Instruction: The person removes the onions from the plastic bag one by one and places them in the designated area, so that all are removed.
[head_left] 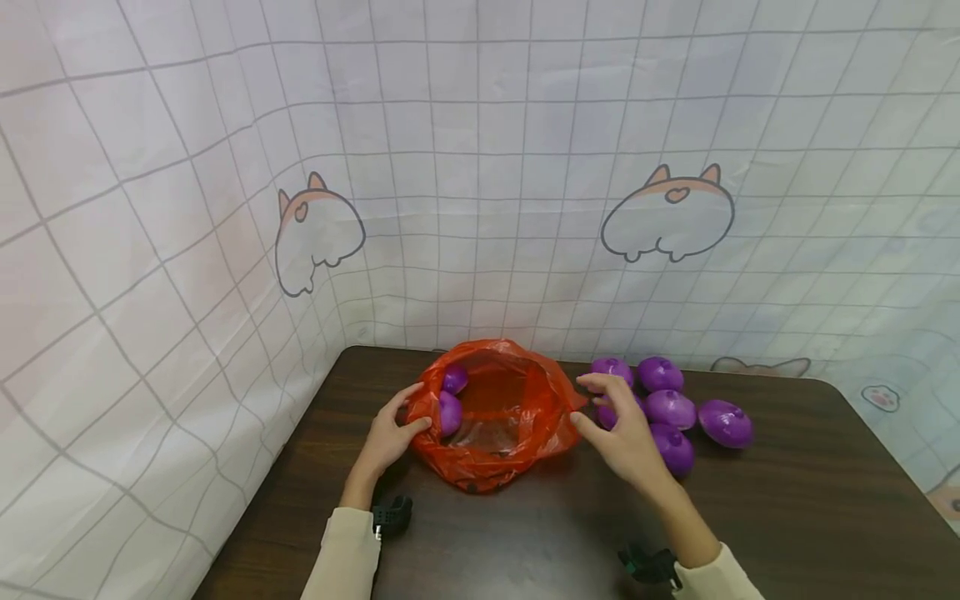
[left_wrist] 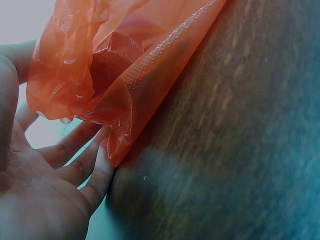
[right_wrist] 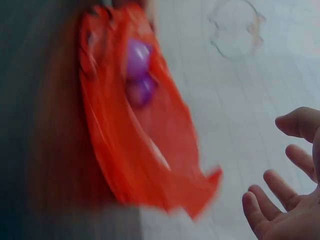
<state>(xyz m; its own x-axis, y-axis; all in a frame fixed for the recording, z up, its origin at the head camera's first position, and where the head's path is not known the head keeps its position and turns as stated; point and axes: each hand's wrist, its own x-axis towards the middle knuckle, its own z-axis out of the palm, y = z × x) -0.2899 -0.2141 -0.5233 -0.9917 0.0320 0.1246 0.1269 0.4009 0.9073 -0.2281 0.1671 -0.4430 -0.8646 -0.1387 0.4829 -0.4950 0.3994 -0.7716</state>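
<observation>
Gridded pale cloth printed with cartoon corgi rumps hung behind the dark wooden surface; no readable writing or brand showed anywhere. An orange plastic bag sat open, two purple onions inside against its left wall. The left hand touched the bag's left edge, fingers relaxed and slightly spread against the plastic. The right hand hovered just right of the bag, fingers loosely spread, holding nothing. More purple onions lay just beyond that hand.
</observation>
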